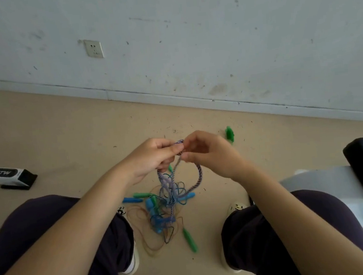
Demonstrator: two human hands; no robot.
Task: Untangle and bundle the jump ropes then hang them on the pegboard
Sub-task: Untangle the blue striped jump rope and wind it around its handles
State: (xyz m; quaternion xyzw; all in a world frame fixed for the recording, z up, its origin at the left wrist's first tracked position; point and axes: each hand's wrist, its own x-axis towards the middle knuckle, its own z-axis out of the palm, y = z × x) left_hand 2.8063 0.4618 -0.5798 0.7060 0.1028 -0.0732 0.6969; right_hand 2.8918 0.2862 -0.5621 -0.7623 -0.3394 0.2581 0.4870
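Beige floor [65, 130] below scuffed wall: purple rope [199, 175] pinched by left hand [153, 157] and right hand [208, 154] above tangle [167, 206]; nothing bundled, pegboard unseen.

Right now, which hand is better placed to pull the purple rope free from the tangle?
Probably the right hand. It pinches the purple rope at the top, and a free loop hangs below it. The left hand holds several strands gathered, so it can steady the tangle.

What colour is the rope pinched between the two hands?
The braided rope is purple twisted with white, clearest in the head view.
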